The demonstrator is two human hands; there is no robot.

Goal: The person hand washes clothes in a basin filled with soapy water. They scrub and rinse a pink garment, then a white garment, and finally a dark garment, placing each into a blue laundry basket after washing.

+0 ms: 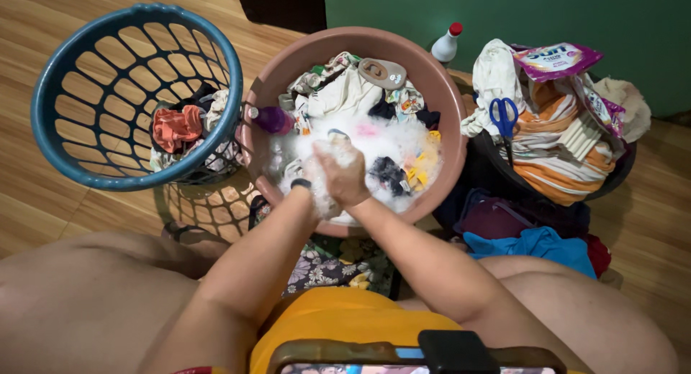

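A round pink basin (443,93) sits on the wooden floor in front of me, full of suds and wet clothes (345,93). Both my hands are pressed together over its near side. My right hand (347,176) lies on top, closed around a soapy white cloth (325,158). My left hand (306,187) is mostly hidden beneath it and grips the same cloth. A grey-brown scrub brush (382,72) rests on the clothes at the far side of the basin. A purple bottle (272,119) lies at the basin's left rim.
A blue plastic laundry basket (79,79) with a few clothes stands at the left. A dark tub at the right holds a pile of clothes (554,140) with blue scissors (504,115) and detergent sachets (556,59). A white red-capped bottle (446,44) stands behind the basin.
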